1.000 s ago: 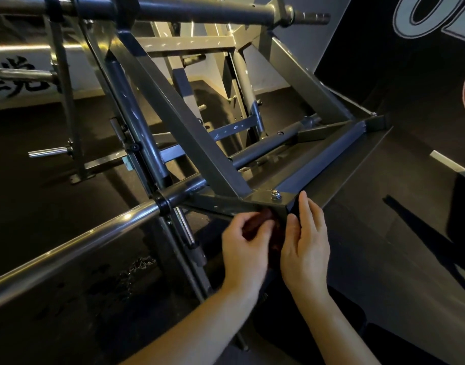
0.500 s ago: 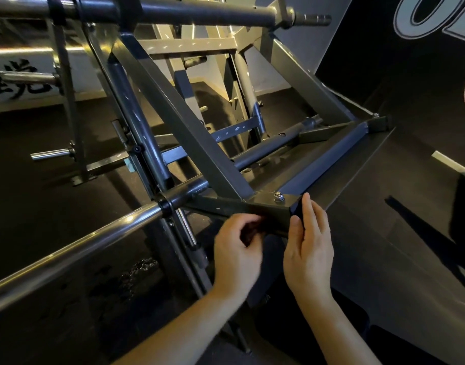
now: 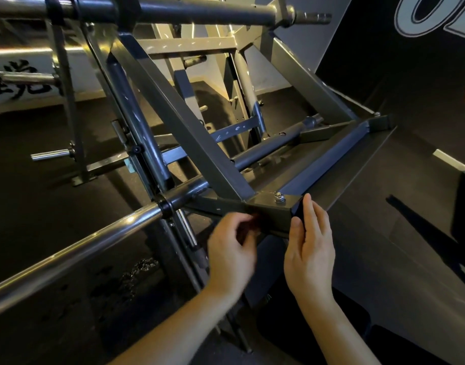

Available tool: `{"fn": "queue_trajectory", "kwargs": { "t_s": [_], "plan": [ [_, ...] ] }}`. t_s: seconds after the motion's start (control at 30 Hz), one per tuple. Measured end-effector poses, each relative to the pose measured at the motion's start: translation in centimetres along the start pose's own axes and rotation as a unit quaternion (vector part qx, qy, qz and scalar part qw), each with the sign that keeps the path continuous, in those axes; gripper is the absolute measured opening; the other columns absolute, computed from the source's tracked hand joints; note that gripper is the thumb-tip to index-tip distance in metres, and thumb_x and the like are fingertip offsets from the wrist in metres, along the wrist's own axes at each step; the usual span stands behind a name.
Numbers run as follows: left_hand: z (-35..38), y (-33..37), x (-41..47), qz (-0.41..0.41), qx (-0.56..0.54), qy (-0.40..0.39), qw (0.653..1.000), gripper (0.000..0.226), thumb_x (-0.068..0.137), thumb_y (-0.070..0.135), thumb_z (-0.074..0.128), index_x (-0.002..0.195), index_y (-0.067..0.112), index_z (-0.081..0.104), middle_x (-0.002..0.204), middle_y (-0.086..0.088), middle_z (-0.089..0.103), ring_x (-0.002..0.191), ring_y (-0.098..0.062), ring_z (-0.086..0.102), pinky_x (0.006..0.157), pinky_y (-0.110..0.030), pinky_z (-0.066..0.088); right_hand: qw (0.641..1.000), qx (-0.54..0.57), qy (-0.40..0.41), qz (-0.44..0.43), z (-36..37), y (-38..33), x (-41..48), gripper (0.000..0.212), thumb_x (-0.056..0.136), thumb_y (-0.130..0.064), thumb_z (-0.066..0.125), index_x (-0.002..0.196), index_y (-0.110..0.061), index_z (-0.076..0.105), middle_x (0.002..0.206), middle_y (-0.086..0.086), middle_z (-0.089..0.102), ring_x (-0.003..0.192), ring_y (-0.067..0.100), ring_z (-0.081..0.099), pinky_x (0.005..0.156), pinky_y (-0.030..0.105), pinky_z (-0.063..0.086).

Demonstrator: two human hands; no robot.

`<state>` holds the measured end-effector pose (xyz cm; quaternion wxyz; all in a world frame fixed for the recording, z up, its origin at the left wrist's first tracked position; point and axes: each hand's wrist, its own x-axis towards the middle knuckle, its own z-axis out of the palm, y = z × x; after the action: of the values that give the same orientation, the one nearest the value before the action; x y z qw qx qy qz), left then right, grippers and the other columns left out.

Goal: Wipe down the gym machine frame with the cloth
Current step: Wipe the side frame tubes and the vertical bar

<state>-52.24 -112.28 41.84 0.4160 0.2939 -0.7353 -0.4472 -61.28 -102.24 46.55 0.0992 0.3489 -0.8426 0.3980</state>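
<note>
Corner of the gym frame (image 3: 268, 210); left hand (image 3: 231, 250) curled round what looks like a cloth (image 3: 254, 219), reddish, mostly hidden; right hand (image 3: 309, 248) flat on the frame's end, fingers straight.

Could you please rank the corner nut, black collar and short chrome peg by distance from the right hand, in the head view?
1. corner nut, just above the right hand
2. black collar, to the left
3. short chrome peg, far left

Dark rubber floor (image 3: 41, 206) extending to a white wall (image 3: 76, 83) at far left, which bears black brush-style characters (image 3: 12, 80) beneath a warm light band (image 3: 20, 52). At right, a black wall (image 3: 410, 88) carries large pale outlined lettering (image 3: 431, 19).
</note>
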Motion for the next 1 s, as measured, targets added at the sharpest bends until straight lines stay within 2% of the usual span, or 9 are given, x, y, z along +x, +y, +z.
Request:
{"fn": "queue_trajectory", "kwargs": {
  "t_s": [0.07,0.13,0.37,0.53,0.63,0.73,0.8,0.87,1.0],
  "plan": [
    [0.1,0.9,-0.9,0.075,-0.004,-0.025,0.997,0.023,0.089,0.008,0.071,0.111,0.013,0.071,0.11,0.006,0.069,0.11,-0.009,0.065,0.097,-0.029,0.053,1.0,-0.005,0.0,0.003,0.2,0.1,0.0,0.055,0.107,-0.041,0.032,0.158,-0.019,0.033,0.146,-0.003,0.043,0.126,0.019,0.053,0.094,0.05,0.055],
    [-0.1,-0.2,0.2,0.087,0.022,-0.025,0.996,0.022,0.087,0.004,0.071,0.109,0.011,0.071,0.109,0.004,0.069,0.108,-0.011,0.066,0.095,-0.03,0.054,1.0,-0.013,-0.001,0.003,0.1,0.0,-0.1,0.054,0.108,-0.041,0.031,0.158,-0.02,0.032,0.148,-0.002,0.043,0.13,0.02,0.051,0.096,0.051,0.054],
    [-2.5,-6.9,3.5,-0.042,0.078,0.022,0.996,0.016,0.092,0.009,0.07,0.099,0.023,0.069,0.095,0.012,0.068,0.093,-0.003,0.065,0.087,-0.04,0.056,1.0,-0.01,-0.012,0.009,-0.3,-0.3,0.0,0.06,0.104,-0.045,0.031,0.159,-0.02,0.032,0.147,-0.006,0.043,0.127,0.011,0.049,0.099,0.044,0.053],
    [0.0,-0.2,-1.0,0.051,0.034,0.005,0.998,0.02,0.089,0.013,0.07,0.109,0.017,0.073,0.111,0.008,0.071,0.109,-0.004,0.065,0.099,-0.024,0.051,1.0,-0.015,-0.003,0.0,-0.2,-0.1,0.0,0.057,0.106,-0.04,0.034,0.158,-0.017,0.033,0.145,-0.003,0.045,0.124,0.016,0.053,0.093,0.046,0.056],
    [-0.1,-0.7,-1.2,0.102,0.037,-0.018,0.994,0.026,0.088,0.011,0.07,0.113,0.011,0.073,0.117,0.003,0.072,0.115,-0.008,0.065,0.106,-0.022,0.047,1.0,-0.009,-0.001,0.009,0.1,-0.2,-0.1,0.058,0.105,-0.042,0.032,0.158,-0.019,0.032,0.147,-0.002,0.044,0.129,0.02,0.052,0.096,0.051,0.054],
    [-0.9,-3.7,0.6,0.054,0.059,-0.014,0.997,0.028,0.088,0.004,0.072,0.113,0.015,0.074,0.116,0.005,0.072,0.113,-0.007,0.066,0.103,-0.03,0.052,1.0,-0.002,0.001,0.01,0.0,-0.2,-0.1,0.057,0.105,-0.042,0.033,0.158,-0.02,0.033,0.146,-0.003,0.044,0.127,0.016,0.052,0.096,0.049,0.055],
    [-1.5,-5.5,2.1,-0.012,0.058,-0.005,0.998,0.024,0.092,0.007,0.069,0.111,0.02,0.074,0.111,0.009,0.073,0.107,-0.003,0.066,0.098,-0.036,0.054,1.0,0.002,0.002,0.008,-0.1,-0.3,-0.1,0.057,0.105,-0.041,0.033,0.158,-0.019,0.033,0.146,-0.004,0.044,0.127,0.014,0.052,0.097,0.048,0.054],
    [-1.8,-5.6,2.3,-0.03,0.068,0.002,0.997,0.021,0.093,0.008,0.069,0.109,0.021,0.074,0.107,0.01,0.072,0.102,-0.002,0.066,0.095,-0.038,0.055,1.0,0.002,0.0,0.007,-0.1,-0.3,-0.1,0.058,0.105,-0.043,0.032,0.158,-0.019,0.033,0.146,-0.004,0.044,0.128,0.015,0.051,0.097,0.048,0.054],
    [-0.4,-0.9,-0.9,0.064,0.046,-0.007,0.997,0.024,0.088,0.011,0.072,0.112,0.016,0.074,0.114,0.005,0.072,0.111,-0.006,0.065,0.103,-0.028,0.051,1.0,-0.007,0.003,0.007,0.0,-0.1,-0.1,0.054,0.108,-0.041,0.031,0.158,-0.02,0.033,0.147,-0.001,0.044,0.131,0.02,0.051,0.098,0.052,0.053]
  ]
}}
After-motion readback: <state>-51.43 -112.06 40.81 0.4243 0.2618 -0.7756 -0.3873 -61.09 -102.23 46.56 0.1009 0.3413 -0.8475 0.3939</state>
